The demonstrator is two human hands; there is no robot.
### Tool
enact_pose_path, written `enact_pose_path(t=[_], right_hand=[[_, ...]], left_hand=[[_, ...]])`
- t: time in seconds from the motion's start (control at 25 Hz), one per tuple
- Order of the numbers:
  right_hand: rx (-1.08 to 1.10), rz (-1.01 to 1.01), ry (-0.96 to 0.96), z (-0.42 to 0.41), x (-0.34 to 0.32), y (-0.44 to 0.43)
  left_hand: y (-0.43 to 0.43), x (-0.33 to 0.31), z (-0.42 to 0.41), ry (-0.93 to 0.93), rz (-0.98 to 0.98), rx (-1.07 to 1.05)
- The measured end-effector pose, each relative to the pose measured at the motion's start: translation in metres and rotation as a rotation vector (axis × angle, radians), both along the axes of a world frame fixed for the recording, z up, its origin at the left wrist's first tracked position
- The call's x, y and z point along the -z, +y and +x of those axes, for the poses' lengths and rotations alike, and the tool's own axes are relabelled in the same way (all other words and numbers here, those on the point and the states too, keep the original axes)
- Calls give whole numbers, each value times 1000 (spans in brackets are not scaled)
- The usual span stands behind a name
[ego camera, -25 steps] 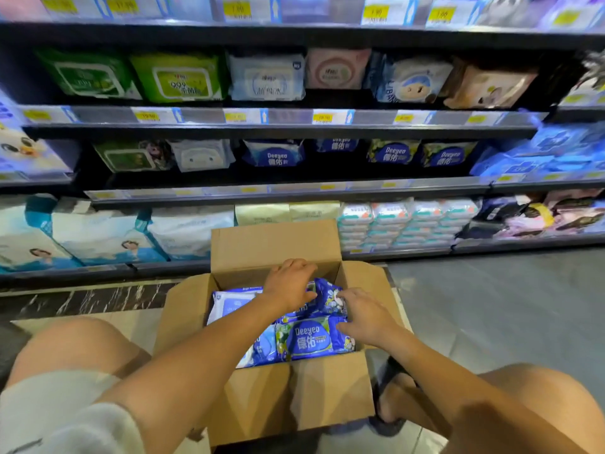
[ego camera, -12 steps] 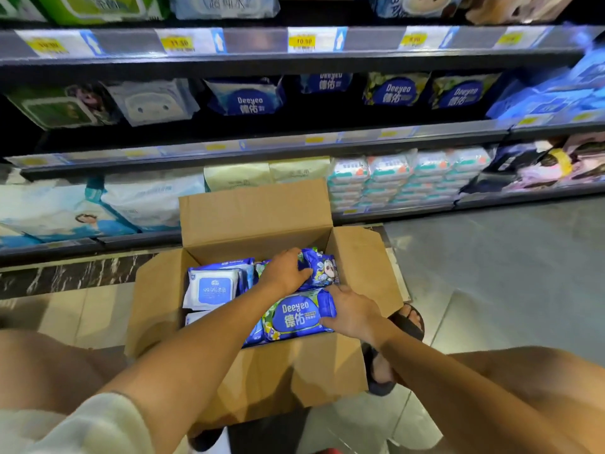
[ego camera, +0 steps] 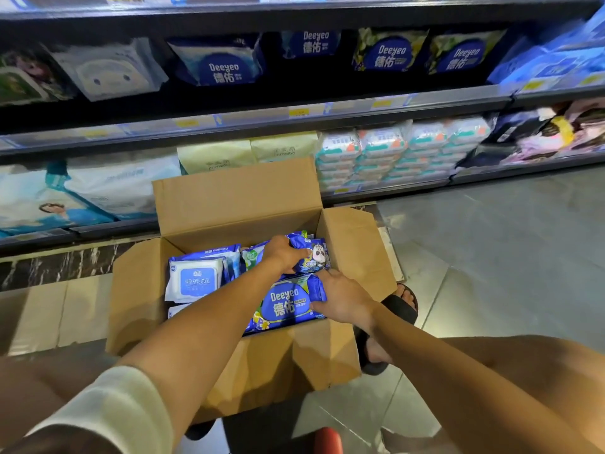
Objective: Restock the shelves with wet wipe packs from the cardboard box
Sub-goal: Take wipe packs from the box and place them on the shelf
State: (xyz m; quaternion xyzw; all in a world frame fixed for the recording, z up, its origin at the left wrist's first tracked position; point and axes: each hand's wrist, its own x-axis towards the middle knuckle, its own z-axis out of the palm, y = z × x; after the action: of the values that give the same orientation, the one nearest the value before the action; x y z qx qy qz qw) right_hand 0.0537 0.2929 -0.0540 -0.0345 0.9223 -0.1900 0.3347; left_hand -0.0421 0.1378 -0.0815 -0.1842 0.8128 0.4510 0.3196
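Picking from the cardboard box [ego camera: 235, 204], open on the floor below the shelves [ego camera: 294, 113]; not yet lifted clear. Leaves the white packs [ego camera: 196, 280] at the box's left untouched. Curls the left hand [ego camera: 284, 255] over a small cartoon pack [ego camera: 316, 257] near the far wall, fingers wrapped round its near edge. Just right and nearer, clasps the right end of a large blue Deeyeo pack [ego camera: 288, 306] with the right hand [ego camera: 340, 299], flat on top of the pile. Next, probably: lift both straight up past the flaps, then carry to the matching Deeyeo row [ego camera: 389, 55] on the shelf above, gripping firmly enough that the soft wrappers do not slip.
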Motion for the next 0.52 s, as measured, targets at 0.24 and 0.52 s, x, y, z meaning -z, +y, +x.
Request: enact_pose_path(t=[0.24, 0.52], right_hand=[[-29, 18, 12, -3, -9, -6], [-165, 118, 45, -10, -31, -52]], left_hand=[[-24, -13, 1, 34, 66, -91], [-103, -38, 20, 130, 93, -181]])
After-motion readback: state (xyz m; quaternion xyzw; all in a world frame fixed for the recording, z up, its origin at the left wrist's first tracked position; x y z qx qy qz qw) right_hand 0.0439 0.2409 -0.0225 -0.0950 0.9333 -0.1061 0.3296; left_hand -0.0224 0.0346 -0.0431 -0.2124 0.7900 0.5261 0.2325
